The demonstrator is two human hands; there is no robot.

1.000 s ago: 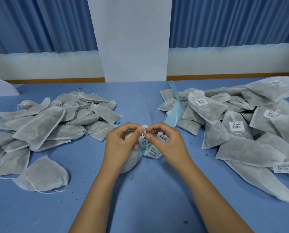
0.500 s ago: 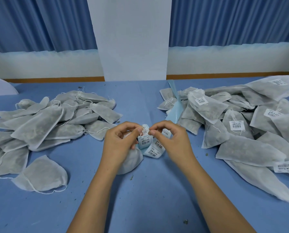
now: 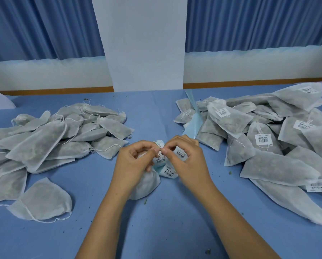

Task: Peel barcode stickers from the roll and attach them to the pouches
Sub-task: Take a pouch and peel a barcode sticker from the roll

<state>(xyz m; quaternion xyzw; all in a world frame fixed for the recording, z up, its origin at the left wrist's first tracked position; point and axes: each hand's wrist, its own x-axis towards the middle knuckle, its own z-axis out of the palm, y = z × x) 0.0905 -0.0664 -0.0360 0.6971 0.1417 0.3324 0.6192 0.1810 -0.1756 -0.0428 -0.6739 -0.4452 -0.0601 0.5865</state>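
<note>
While the left hand (image 3: 135, 162) and the right hand (image 3: 189, 159) meet fingertip to fingertip at the centre of the frame, both pinch the strip of white barcode stickers on pale blue backing (image 3: 168, 171), which curls down between them. A white mesh drawstring pouch (image 3: 147, 186) lies on the blue counter (image 3: 165, 221) beneath the left hand. Unlabelled grey-white pouches (image 3: 49, 144) are heaped at the left of the frame and stickered pouches (image 3: 268, 146) at the right, with spent blue backing paper (image 3: 192, 122) rising beside that right heap

Soft even light (edges bowed)
</note>
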